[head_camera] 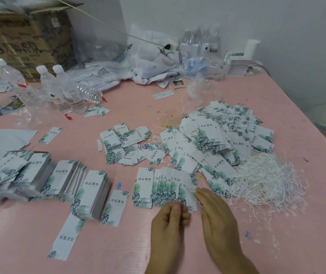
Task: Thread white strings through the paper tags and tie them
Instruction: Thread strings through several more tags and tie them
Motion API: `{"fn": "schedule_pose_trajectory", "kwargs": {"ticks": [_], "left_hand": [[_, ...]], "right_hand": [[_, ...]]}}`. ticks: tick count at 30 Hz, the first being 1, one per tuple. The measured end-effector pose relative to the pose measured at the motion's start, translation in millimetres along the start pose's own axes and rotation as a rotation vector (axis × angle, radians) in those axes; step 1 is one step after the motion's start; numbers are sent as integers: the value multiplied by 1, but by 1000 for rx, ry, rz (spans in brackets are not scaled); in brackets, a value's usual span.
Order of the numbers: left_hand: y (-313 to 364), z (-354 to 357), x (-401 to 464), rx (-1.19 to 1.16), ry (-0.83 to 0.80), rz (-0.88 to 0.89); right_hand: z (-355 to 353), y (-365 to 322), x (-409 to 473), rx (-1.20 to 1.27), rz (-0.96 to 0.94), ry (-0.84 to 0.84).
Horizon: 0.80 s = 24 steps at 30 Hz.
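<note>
A fanned row of white paper tags (162,186) with green leaf prints lies on the pink table (118,244) just beyond my hands. My left hand (168,220) pinches the near edge of the fan's rightmost tags between thumb and fingers. My right hand (217,212) rests flat beside it, fingertips on the same tags, a thin white string (202,181) rising by its thumb. A tangled heap of white strings (267,180) lies to the right. A big pile of strung tags (223,139) sits behind.
Neat stacks of tags (63,178) stand at the left, with single tags (67,238) near the front. Water bottles (63,89), a cardboard box (19,42) and plastic bags (148,56) crowd the back. The table's right edge (316,123) runs diagonally.
</note>
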State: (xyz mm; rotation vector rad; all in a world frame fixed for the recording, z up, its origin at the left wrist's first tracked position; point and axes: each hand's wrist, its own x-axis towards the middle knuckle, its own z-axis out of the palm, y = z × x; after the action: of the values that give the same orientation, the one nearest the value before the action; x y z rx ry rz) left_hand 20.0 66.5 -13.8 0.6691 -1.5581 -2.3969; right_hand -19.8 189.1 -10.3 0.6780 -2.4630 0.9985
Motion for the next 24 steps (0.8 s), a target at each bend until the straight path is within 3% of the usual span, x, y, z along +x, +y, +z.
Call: {"fn": "schedule_pose_trajectory", "kwargs": {"ticks": [4,9,11,13,16,20,24], "left_hand": [[8,-3,1,-142,-123,-179],[11,-5,6,-165,-161,-265],[13,-3,7,-62,-214,-218],[12,-3,7,190,-242,-130],[9,-9,5,471,-125,-30],[9,-14,2,333,-23,-64],[13,-11,1,65,-64,-134]], "right_hand": [[1,-6,-9,42,-208,43],[7,-3,-11,1,-209,65],[7,0,-8,-33,-118,23],[7,1,-6,-81,-24,-90],[10,-1,-8,-96,-11,-193],[1,-5,-9,-30,30,-28],[1,-18,-8,-27,-172,49]]}}
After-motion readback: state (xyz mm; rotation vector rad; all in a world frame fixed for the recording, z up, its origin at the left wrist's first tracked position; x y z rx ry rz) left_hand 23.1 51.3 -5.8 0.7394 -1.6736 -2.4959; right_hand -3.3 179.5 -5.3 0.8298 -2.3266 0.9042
